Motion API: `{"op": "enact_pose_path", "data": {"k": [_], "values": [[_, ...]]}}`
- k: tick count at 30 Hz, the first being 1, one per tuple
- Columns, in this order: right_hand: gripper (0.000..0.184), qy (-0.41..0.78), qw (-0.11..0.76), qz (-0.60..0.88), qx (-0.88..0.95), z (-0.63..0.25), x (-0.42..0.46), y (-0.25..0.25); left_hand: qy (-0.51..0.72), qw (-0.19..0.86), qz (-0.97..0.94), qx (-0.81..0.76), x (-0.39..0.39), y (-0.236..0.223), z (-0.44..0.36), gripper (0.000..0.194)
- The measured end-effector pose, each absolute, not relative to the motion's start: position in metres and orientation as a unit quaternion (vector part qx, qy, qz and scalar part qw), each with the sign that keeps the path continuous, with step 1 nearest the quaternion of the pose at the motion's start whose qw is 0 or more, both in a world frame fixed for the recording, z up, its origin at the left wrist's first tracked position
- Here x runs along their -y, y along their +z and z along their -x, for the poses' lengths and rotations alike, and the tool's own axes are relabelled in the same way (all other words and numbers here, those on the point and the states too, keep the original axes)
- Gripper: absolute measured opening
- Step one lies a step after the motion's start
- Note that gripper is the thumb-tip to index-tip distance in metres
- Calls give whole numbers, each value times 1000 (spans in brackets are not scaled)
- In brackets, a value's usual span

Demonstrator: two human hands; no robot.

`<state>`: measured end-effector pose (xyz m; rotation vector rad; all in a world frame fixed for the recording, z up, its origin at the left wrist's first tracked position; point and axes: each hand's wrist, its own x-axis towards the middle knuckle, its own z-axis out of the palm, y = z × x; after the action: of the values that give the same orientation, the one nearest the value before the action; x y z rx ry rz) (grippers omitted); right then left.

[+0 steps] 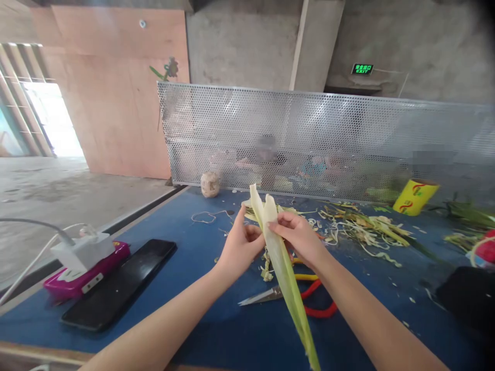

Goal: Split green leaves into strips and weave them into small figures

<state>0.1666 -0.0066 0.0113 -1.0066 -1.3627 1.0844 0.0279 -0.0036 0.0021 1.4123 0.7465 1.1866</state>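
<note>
A long pale green leaf strip point(279, 263), folded lengthwise, slants across the middle of the view; its whitish upper end splits into two tips. My right hand point(297, 232) pinches it near the top between thumb and fingers. On its other side, my left hand point(243, 238) has curled fingers closed against the leaf's edge, thumb pointing up. Under the leaf lies a pair of scissors point(266, 296) with red handles, partly covered by it. Pale leaf scraps point(266, 268) are scattered just behind the scissors.
On the blue table point(185, 288), a black phone point(119, 283) and a purple power strip point(93, 278) with a white charger point(83, 251) lie left. A yellow roll point(415, 197), plant scraps point(371, 224) and a black object point(466, 296) are right. A perforated metal screen point(232, 118) stands behind.
</note>
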Motion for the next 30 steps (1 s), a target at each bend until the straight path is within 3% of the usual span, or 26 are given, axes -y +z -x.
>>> {"op": "enact_pose_path", "data": {"k": [12,18,24,30], "values": [[14,422,519,471,575,-173,-1,8,436,569,-639,-278,12,-10,-32,99],[15,457,541,436,556,-177,1,7,396,512,-698,-306,17,-9,-28,86],[12,432,518,459,578,-173,6,8,458,360,-727,-364,17,-3,-25,88],[22,463,570,436,520,-174,2,2,525,418,-654,-350,13,2,-25,74]]}}
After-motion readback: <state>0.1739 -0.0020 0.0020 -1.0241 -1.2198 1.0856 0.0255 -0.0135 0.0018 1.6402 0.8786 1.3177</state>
